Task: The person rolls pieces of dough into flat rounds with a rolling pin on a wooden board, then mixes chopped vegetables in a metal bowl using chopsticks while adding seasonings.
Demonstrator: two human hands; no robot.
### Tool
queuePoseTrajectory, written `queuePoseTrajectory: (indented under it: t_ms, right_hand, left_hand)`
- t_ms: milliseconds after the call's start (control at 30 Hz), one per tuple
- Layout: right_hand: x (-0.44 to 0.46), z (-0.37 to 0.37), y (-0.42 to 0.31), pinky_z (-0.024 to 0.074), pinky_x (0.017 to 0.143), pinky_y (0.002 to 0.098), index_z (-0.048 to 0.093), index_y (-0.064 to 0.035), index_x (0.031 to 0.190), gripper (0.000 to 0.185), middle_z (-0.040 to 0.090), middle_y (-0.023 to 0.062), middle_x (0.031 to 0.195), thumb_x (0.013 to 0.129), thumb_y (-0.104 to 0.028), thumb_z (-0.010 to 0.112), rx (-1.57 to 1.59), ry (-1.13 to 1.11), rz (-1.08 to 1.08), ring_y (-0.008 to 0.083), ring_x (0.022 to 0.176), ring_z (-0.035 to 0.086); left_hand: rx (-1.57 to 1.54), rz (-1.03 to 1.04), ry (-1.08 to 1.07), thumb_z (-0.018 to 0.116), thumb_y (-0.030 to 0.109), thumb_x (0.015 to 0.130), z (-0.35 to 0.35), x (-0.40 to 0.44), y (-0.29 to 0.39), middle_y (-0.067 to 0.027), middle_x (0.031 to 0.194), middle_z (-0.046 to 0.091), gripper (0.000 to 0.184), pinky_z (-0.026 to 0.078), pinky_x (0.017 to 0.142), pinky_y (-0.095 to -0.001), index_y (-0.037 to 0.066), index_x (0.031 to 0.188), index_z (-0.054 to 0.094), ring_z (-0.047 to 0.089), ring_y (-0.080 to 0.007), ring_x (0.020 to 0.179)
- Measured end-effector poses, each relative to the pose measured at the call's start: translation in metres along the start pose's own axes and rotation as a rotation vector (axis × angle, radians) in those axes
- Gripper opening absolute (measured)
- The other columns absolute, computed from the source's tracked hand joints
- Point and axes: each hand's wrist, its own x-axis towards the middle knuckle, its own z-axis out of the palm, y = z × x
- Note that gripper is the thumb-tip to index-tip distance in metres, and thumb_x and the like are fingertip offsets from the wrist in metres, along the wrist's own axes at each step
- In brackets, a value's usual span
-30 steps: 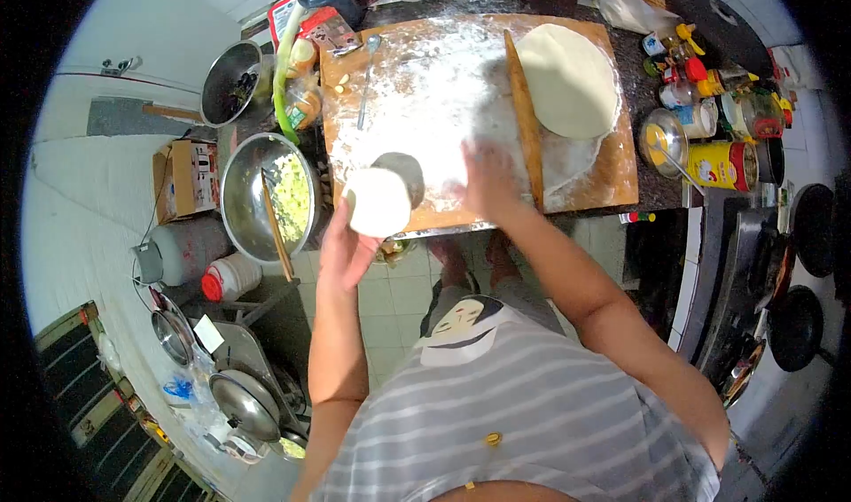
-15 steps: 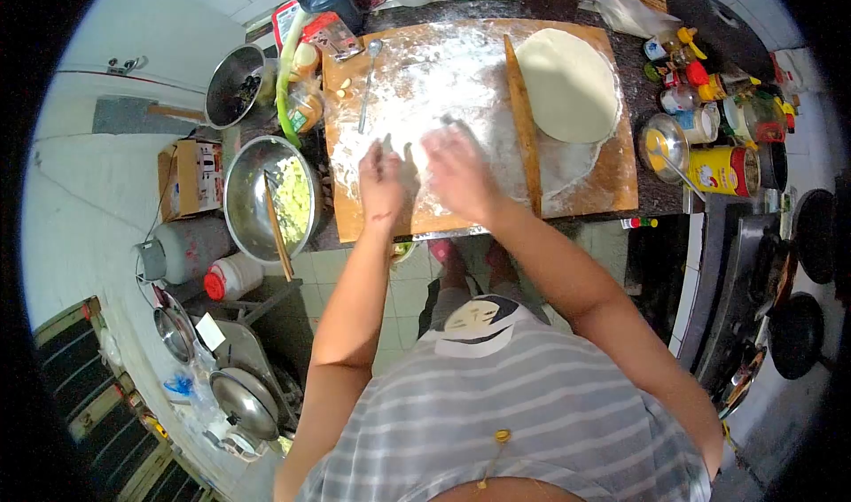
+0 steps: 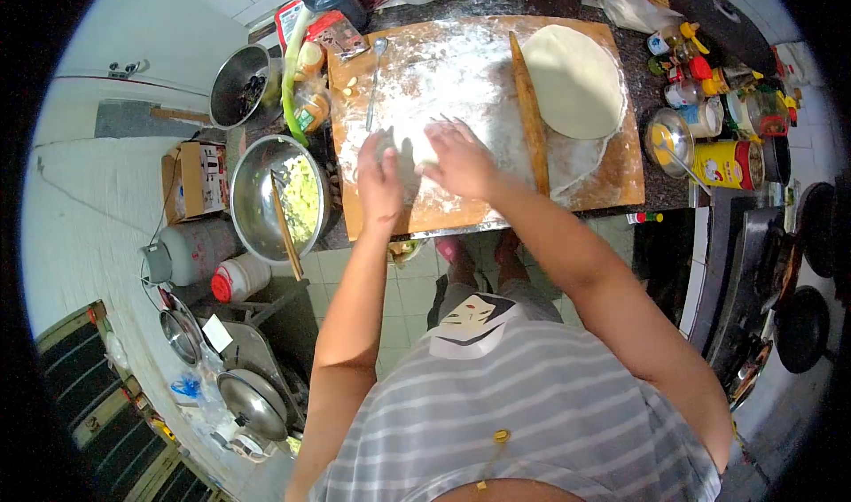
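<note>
My left hand [image 3: 379, 183] is on the near left part of the floured wooden board [image 3: 620, 187], its thumb apart from its fingers. To its right, my right hand [image 3: 458, 158] lies over the flour with fingers spread. Between them the surface is bright white, and I cannot make out a piece of dough against it. A large, thin dough sheet [image 3: 572, 81] rests at the board's right side. Along its left edge lies a wooden rolling pin [image 3: 529, 112], touched by neither hand. A metal spoon [image 3: 376, 81] is at the board's upper left.
Left of the board stand a steel bowl [image 3: 253, 196] of chopped greens with chopsticks [image 3: 285, 227], and a smaller bowl [image 3: 223, 94] with dark contents. A green stalk [image 3: 289, 81] lies nearby. On the right are a bowl [image 3: 660, 152] of yellow liquid, a yellow can [image 3: 720, 165] and several bottles.
The round dough piece held up in my left hand is no longer distinguishable. My left hand has moved up onto the board, and my right hand has shifted left towards it.
</note>
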Motion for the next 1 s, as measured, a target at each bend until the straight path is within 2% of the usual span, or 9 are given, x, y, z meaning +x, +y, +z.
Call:
queuePoseTrajectory:
  t_ms: [100,167,233,367,467,733,767,867,1000]
  right_hand:
    - [-0.018,-0.047,0.024,0.0357,0.094,0.0449,0.046,0.0009,0.121,0.046,0.052,0.0209,0.112,0.081,-0.019,0.058,0.079,0.324,0.431,0.0351,0.106,0.048]
    - [-0.053,-0.076,0.033,0.0381,0.091,0.0452,0.048,0.0022,0.118,0.045,0.053,0.0223,0.109,0.08,-0.02,0.059,-0.248,0.392,0.548,0.0379,0.104,0.049]
    - [-0.084,-0.052,0.061,0.0381,0.09,0.0459,0.048,0.0033,0.117,0.045,0.053,0.0231,0.107,0.081,-0.021,0.059,-0.169,0.244,0.61,0.039,0.103,0.049]
    - [-0.092,-0.042,0.079,0.0382,0.087,0.0497,0.046,0.0034,0.117,0.049,0.052,0.0237,0.107,0.08,-0.025,0.061,-0.07,0.254,0.549,0.04,0.1,0.049]
    - [-0.093,-0.065,0.071,0.0389,0.086,0.05,0.047,0.0035,0.115,0.047,0.052,0.0243,0.105,0.081,-0.026,0.059,-0.043,0.289,0.389,0.041,0.099,0.049]
    - [-0.042,-0.088,0.064,0.0449,0.082,0.0428,0.045,-0.004,0.121,0.043,0.053,0.0203,0.105,0.083,-0.021,0.057,0.023,-0.088,0.088,0.0364,0.091,0.055]
    - [-0.031,-0.085,0.065,0.0455,0.081,0.041,0.044,-0.0059,0.123,0.045,0.053,0.0199,0.105,0.083,-0.02,0.058,0.033,-0.091,0.019,0.036,0.09,0.056]
    - [-0.015,-0.064,0.067,0.0422,0.089,0.0424,0.042,-0.0101,0.126,0.048,0.049,0.0179,0.115,0.082,-0.024,0.058,-0.025,-0.186,-0.147,0.0351,0.102,0.052]
    - [-0.043,-0.054,0.045,0.025,0.105,0.0481,0.036,-0.0088,0.134,0.061,0.039,0.0178,0.135,0.082,-0.035,0.056,-0.257,-0.169,-0.089,0.034,0.125,0.036]
  left_hand:
    - [0.338,0.289,-0.101,0.046,0.029,0.091,0.034,0.019,0.015,-0.0226,0.133,0.04,0.047,0.028,0.104,-0.0435,0.0,0.129,0.041,0.038,-0.0348,0.124]
    - [0.672,0.448,-0.182,0.041,0.045,0.091,0.058,0.018,0.029,-0.0174,0.142,0.03,0.063,0.018,0.109,-0.0455,0.001,0.136,0.032,0.026,-0.0314,0.133]
    - [0.746,0.424,-0.3,0.042,0.049,0.088,0.071,0.014,0.024,-0.0175,0.143,0.028,0.07,0.017,0.109,-0.0455,0.0,0.137,0.029,0.026,-0.0306,0.133]
    - [0.657,0.468,-0.42,0.046,0.054,0.084,0.071,0.013,0.018,-0.0161,0.144,0.027,0.077,0.016,0.109,-0.0459,0.002,0.137,0.029,0.026,-0.0306,0.133]
    - [0.738,0.822,-0.665,0.038,0.062,0.084,0.061,0.02,0.014,-0.0128,0.145,0.026,0.082,0.01,0.111,-0.0444,0.003,0.14,0.023,0.021,-0.0284,0.135]
    - [0.654,0.366,-0.256,0.047,0.054,0.084,0.022,0.018,0.008,-0.0175,0.141,0.03,0.074,0.011,0.108,-0.0512,0.002,0.135,0.032,0.025,-0.0313,0.133]
    - [0.482,0.36,0.005,0.05,0.048,0.084,0.013,0.011,-0.006,-0.0202,0.138,0.033,0.067,0.015,0.107,-0.0511,0.002,0.132,0.037,0.031,-0.032,0.128]
    - [0.677,0.359,0.051,0.049,0.048,0.084,-0.006,0.023,-0.01,-0.0196,0.14,0.032,0.068,0.015,0.107,-0.0519,0.002,0.132,0.037,0.029,-0.0326,0.13]
    - [0.784,0.311,-0.261,0.044,0.055,0.085,-0.013,0.01,-0.008,-0.0196,0.142,0.029,0.076,0.015,0.108,-0.0527,0.002,0.137,0.03,0.022,-0.0369,0.134]
